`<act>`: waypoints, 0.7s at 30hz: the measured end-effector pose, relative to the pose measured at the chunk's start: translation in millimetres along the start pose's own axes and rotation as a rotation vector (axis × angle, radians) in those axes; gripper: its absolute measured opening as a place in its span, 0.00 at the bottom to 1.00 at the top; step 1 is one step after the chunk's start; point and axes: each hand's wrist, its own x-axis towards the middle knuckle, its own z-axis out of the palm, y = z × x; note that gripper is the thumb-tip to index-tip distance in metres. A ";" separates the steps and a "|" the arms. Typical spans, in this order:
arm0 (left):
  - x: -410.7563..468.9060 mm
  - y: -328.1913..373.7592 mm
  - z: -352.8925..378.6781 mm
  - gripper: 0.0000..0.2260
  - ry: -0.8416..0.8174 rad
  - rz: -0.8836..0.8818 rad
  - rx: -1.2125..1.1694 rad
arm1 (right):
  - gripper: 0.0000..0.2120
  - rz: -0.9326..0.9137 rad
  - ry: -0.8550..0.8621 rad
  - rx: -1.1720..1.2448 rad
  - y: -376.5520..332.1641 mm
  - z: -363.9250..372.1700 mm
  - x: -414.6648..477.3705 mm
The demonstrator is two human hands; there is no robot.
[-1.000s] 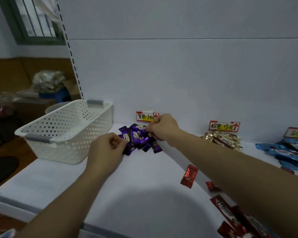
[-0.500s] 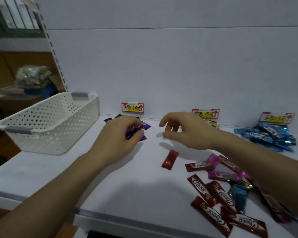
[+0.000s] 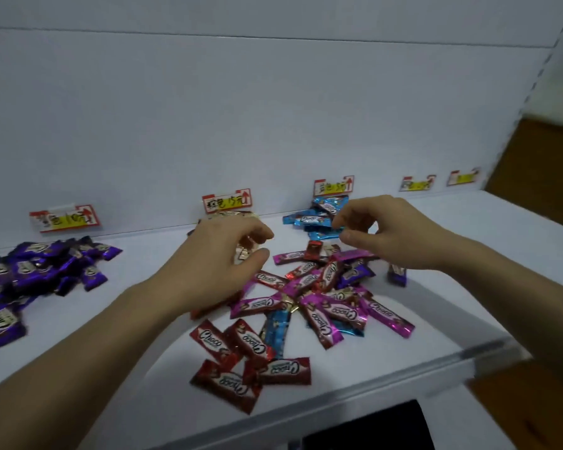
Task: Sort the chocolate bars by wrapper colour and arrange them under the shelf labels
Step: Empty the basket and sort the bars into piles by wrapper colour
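On the far left of the white shelf, a heap of purple bars is lying beneath the first label. Next, the left hand is hovering over the near edge of the gold bars, which are sitting under the second label; its fingers are curling toward the thumb with a gold wrapper showing in the gap (whether it is pinching that wrapper or only passing above it, I cannot tell). In the middle, the unsorted pile of red, pink, blue and purple bars is sprawling, with several red bars lying nearest the shelf's front edge. Behind it, blue bars are resting under the third label. The right hand is hanging above the pile's far side, fingers loosely bent and apart, holding nothing. One purple bar is lying beneath its wrist. Two further labels are sitting on the back wall to the right.
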 end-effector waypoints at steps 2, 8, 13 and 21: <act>16.8 21.5 12.8 0.09 -0.062 0.052 0.001 | 0.06 0.060 -0.003 -0.051 17.4 -3.8 -15.9; 61.5 76.6 57.3 0.11 -0.256 0.179 0.083 | 0.17 0.209 -0.130 -0.302 57.5 -2.5 -41.3; 74.2 88.1 85.1 0.13 -0.364 0.087 0.212 | 0.20 0.203 -0.172 -0.293 68.1 3.0 -55.9; 67.7 86.5 81.2 0.10 -0.291 -0.078 -0.260 | 0.06 0.187 -0.063 -0.284 74.3 -1.6 -53.7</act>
